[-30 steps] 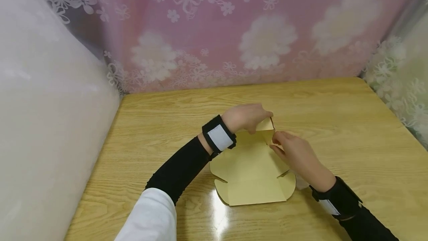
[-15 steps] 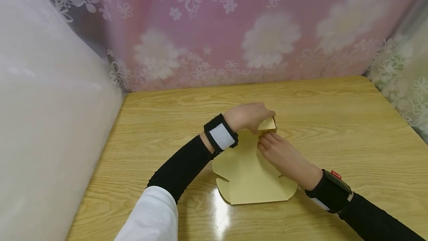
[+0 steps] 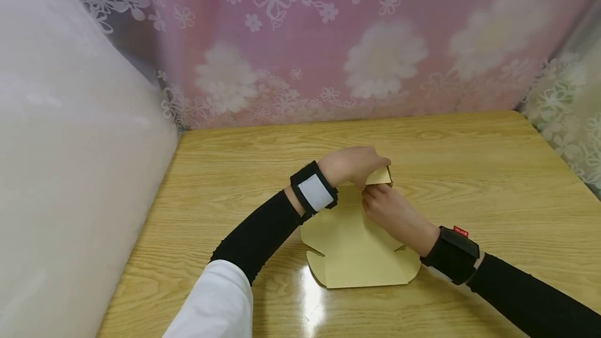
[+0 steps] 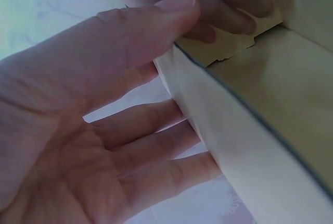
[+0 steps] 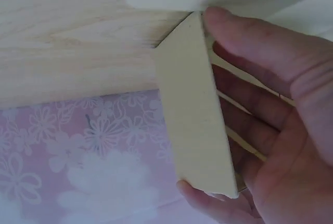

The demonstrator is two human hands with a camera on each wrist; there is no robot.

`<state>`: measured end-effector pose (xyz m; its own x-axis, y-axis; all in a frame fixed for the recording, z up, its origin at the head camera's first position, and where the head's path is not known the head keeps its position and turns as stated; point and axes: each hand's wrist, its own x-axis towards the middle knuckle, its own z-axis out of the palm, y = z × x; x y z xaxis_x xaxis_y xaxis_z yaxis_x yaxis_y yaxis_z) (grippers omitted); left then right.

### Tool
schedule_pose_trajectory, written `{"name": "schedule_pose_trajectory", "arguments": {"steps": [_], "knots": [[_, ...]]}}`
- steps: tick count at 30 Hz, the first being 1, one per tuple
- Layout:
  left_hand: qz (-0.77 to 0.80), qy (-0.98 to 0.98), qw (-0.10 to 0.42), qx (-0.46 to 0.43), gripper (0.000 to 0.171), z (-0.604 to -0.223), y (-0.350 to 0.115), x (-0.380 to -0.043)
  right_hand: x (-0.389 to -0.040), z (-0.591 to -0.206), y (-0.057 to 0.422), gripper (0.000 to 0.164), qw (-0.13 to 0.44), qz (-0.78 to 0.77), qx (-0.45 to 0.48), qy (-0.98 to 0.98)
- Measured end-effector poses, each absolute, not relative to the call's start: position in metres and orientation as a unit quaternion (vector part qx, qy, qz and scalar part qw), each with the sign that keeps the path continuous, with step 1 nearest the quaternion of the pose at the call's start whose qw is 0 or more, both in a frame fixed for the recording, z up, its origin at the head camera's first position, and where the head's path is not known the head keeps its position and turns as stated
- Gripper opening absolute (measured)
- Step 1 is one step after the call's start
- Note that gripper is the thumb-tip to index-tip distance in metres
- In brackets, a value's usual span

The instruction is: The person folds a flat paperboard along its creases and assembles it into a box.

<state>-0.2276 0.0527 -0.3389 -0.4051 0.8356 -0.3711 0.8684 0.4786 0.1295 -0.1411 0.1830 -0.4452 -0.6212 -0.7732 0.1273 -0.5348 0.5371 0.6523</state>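
A partly folded cardboard box [image 3: 361, 267] lies on the table, its rear wall raised and its near part flat. My left hand [image 3: 352, 165] pinches the top of that wall. In the left wrist view, its thumb [image 4: 177, 13] lies over the edge, with its fingers against the outer face of the cardboard wall [image 4: 244, 146]. My right hand [image 3: 396, 215] reaches into the rear right corner. Its fingers [image 5: 250, 94] look fairly straight behind the upright side panel [image 5: 192, 109], touching cardboard inside. Their tips are partly hidden in the head view.
The wood-grain table [image 3: 225, 160] extends around the box on every side. A pink floral curtain [image 3: 300, 67] hangs behind it. White sheeting [image 3: 84, 145] borders the left, and a pale floral sheet [image 3: 570, 113] the right.
My right hand has gone from pinching the right side of the box to the inside of the rear corner, with its fingers under the raised part. My left hand keeps its hold.
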Motion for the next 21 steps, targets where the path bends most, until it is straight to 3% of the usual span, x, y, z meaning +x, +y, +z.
{"name": "schedule_pose_trajectory", "arguments": {"steps": [7, 21], "knots": [[-0.042, 0.839, 0.199, 0.505, 0.061, -0.34, 0.055, -0.228, -0.143, -0.45, 0.184, 0.012, 0.234, -0.364, 0.34, -0.835], [-0.038, 0.839, 0.194, 0.506, 0.055, -0.338, 0.055, -0.227, -0.152, -0.456, 0.183, 0.012, 0.222, -0.416, 0.301, -0.829]]}}
